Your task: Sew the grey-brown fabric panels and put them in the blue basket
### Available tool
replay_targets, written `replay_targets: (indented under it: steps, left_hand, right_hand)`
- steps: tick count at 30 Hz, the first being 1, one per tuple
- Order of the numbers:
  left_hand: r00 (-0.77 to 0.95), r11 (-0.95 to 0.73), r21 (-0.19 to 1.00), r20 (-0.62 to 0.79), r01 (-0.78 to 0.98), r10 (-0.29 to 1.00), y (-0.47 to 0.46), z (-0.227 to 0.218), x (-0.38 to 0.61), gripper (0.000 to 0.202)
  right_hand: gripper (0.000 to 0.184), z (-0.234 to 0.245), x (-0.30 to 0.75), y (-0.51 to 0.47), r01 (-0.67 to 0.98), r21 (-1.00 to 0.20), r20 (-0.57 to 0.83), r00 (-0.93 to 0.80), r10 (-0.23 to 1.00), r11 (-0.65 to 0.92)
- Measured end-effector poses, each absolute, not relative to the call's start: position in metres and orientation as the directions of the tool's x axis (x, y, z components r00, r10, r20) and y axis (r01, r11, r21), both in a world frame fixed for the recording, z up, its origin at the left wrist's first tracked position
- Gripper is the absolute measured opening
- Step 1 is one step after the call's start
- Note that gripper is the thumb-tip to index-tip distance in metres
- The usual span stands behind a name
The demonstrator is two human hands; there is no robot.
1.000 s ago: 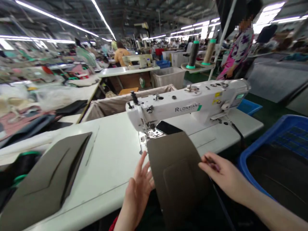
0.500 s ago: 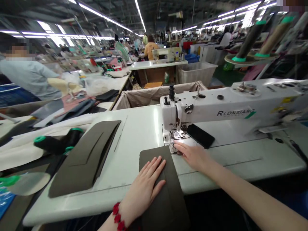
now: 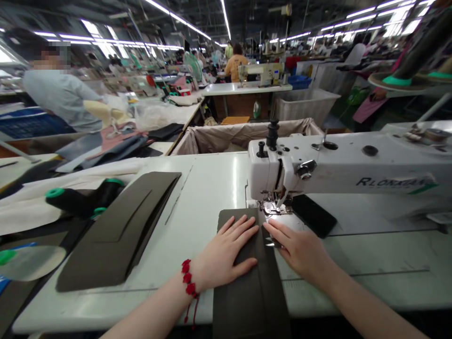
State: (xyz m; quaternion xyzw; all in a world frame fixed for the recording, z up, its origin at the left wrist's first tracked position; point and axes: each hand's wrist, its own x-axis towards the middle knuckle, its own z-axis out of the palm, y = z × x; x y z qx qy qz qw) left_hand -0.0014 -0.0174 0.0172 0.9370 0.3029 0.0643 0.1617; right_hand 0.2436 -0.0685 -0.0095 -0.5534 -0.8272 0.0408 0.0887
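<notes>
A dark olive padded panel (image 3: pixel 249 292) lies on the white table in front of the sewing machine (image 3: pixel 346 174), hanging over the near edge. My left hand (image 3: pixel 226 254) rests flat on its upper left part, fingers spread. My right hand (image 3: pixel 300 249) sits at the panel's right edge just below the presser foot (image 3: pixel 273 207), fingers extended, with small metal snips (image 3: pixel 270 242) under the fingertips.
A stack of similar olive panels (image 3: pixel 120 230) lies to the left on the white table (image 3: pixel 208 188), beside black thread cones (image 3: pixel 81 200). A black phone (image 3: pixel 312 215) lies on the machine bed. A lined bin (image 3: pixel 243 134) stands behind. A person in grey stands at far left.
The olive panel has slid up toward the presser foot, with my left hand moving forward on it. My right hand drew back slightly from the needle area. The camera shifted left.
</notes>
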Motion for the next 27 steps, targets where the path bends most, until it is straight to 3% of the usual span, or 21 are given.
replay_targets:
  steps: [27]
  left_hand:
    - [0.809,-0.765,0.353,0.037,0.538,0.586,-0.0115,0.0162,-0.0018,0.068]
  right_hand:
    - [0.060,-0.0114,0.2445,-0.0677,0.908,-0.140,0.092,-0.385,0.918,0.394]
